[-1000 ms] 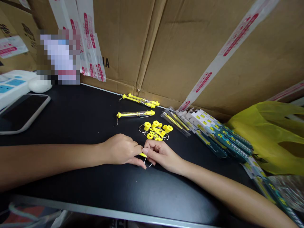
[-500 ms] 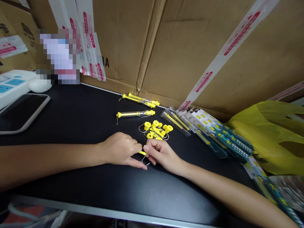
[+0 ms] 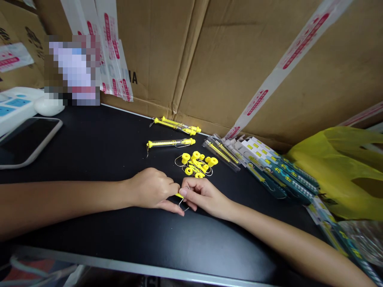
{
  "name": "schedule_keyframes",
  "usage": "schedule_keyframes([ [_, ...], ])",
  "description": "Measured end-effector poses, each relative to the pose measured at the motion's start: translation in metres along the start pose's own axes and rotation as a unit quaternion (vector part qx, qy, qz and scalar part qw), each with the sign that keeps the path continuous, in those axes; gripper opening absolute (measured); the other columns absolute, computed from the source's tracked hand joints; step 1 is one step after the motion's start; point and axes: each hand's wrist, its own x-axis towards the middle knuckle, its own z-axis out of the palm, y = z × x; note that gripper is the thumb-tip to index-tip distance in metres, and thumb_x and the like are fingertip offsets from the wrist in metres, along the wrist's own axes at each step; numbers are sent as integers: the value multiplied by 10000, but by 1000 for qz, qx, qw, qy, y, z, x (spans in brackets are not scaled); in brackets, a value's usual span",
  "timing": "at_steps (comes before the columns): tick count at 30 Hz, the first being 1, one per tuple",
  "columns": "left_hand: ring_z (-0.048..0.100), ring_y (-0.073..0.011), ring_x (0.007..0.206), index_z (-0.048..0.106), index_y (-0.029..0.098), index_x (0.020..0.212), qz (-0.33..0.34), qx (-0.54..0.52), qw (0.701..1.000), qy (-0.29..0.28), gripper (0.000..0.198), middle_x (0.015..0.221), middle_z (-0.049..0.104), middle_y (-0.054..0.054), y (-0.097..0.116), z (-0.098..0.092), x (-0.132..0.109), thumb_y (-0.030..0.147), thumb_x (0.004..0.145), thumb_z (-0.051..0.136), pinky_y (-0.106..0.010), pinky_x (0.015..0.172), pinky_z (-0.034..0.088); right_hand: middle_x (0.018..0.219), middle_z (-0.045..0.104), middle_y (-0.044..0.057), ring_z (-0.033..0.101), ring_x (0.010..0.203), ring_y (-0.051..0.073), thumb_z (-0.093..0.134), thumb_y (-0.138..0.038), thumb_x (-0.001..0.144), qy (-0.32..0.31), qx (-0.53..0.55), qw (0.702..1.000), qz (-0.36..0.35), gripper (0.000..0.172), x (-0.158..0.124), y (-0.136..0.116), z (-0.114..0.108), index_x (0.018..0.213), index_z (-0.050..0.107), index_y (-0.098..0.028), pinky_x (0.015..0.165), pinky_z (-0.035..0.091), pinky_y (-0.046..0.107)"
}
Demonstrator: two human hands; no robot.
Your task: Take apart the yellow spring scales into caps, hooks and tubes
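Over the black table, my left hand [image 3: 154, 189] is closed around a slim yellow piece [image 3: 179, 195], most of which its fingers hide. Touching it from the right, my right hand [image 3: 205, 195] pinches a bent metal wire hook [image 3: 181, 202] between thumb and forefinger. Whether hook and yellow piece are joined cannot be seen. Just beyond my hands lies a small pile of yellow caps [image 3: 212, 162] with wire hooks and springs. Behind that rests an assembled spring scale [image 3: 171, 143] with a clear tube and yellow ends; more spring scales [image 3: 176, 125] lie farther back.
Clear tubes [image 3: 222, 151] and green printed packages [image 3: 281, 173] are spread to the right, beside a yellow plastic bag [image 3: 341, 171]. A phone [image 3: 30, 141] and a white power strip [image 3: 20, 104] sit at the left. Large taped cardboard [image 3: 239, 59] walls the back.
My right hand has shifted slightly down, and the top of the wire hook now shows above its thumb. My left hand stays nearly in place.
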Motion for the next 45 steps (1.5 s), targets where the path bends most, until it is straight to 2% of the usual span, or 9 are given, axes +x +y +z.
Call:
schedule_keyframes([
  [6, 556, -145, 453, 522, 172, 643, 1, 26, 1000, 3, 515, 527, 570, 15, 2, 0, 0, 628, 853, 409, -260, 437, 321, 493, 432, -82, 363, 446, 50, 510, -401, 891, 26, -9, 999, -22, 306, -2, 1, 2, 697, 443, -174, 470, 298, 183],
  [12, 548, -144, 454, 515, 175, 662, 2, 32, 999, -15, 466, 533, 576, 9, 3, 1, -2, 573, 881, 412, -253, 441, 319, 507, 455, -61, 372, 477, 57, 480, -329, 912, 77, -117, 987, -81, 310, -4, 2, 6, 648, 440, -172, 489, 311, 187],
  [20, 567, -141, 480, 527, 170, 663, 14, 3, 1000, -19, 477, 532, 589, 8, 3, 3, -2, 564, 895, 392, -244, 446, 326, 532, 440, -54, 376, 492, 61, 461, -278, 916, 73, -177, 973, -129, 289, -6, 4, 6, 647, 440, -175, 501, 316, 193],
  [24, 574, -135, 493, 531, 168, 666, 17, -5, 1000, -17, 457, 546, 593, 16, 2, 2, -2, 558, 883, 429, -245, 448, 333, 519, 447, -55, 377, 484, 63, 460, -306, 917, 68, -160, 979, -111, 303, -6, 2, 6, 644, 439, -176, 498, 319, 194],
  [31, 542, -142, 448, 503, 165, 657, 8, 46, 999, 1, 490, 517, 561, 7, 1, -1, -1, 576, 891, 377, -246, 438, 316, 449, 403, -85, 324, 407, 47, 476, -413, 903, 65, -31, 997, -15, 360, 0, -1, 5, 636, 399, -185, 426, 265, 183],
  [37, 512, -131, 428, 482, 168, 638, 8, 76, 997, 22, 505, 491, 530, 9, 3, -3, 0, 571, 907, 339, -242, 439, 299, 466, 363, -95, 304, 394, 37, 512, -430, 880, 56, 28, 998, 4, 352, 1, 2, 3, 652, 415, -180, 388, 216, 172],
  [45, 592, -165, 487, 549, 159, 664, -21, 26, 999, -41, 504, 534, 602, -14, 3, -3, 1, 585, 883, 392, -240, 439, 325, 462, 387, -91, 304, 420, 43, 521, -421, 877, 66, -16, 998, -19, 359, 0, -2, 4, 639, 402, -179, 416, 240, 178],
])
